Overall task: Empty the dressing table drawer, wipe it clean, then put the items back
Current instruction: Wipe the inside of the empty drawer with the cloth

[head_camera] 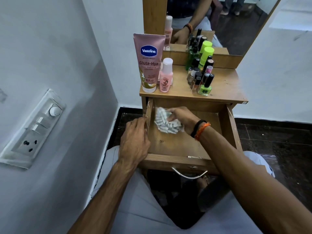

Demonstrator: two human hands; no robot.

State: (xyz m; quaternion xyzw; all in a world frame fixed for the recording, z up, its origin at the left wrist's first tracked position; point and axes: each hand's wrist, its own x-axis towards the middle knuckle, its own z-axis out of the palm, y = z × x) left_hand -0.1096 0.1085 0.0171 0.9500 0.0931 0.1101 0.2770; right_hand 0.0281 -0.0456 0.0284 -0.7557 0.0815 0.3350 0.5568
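Drawer [183, 146], pulled open below the tabletop [224, 88]: it holds only the cloth [166, 121], a crumpled white-and-grey rag lying on the drawer floor toward the back left. Your right hand [183, 115] grasps the cloth from above, fingers curled into it. Your left hand [135, 141] grips the drawer's left wall, fingers curled over its edge. The handle [189, 174] hangs at the drawer front, just above your lap.

On the tabletop, at left: an upright pink tube [148, 63], with a small pink bottle [166, 76] touching or just beside it. At right: a tight cluster of nail polish bottles [201, 78], the nearest one green [205, 87], with taller green bottles [204, 58] behind. A mirror [219, 22] stands at the back. A switchboard [33, 129] is on the left wall.
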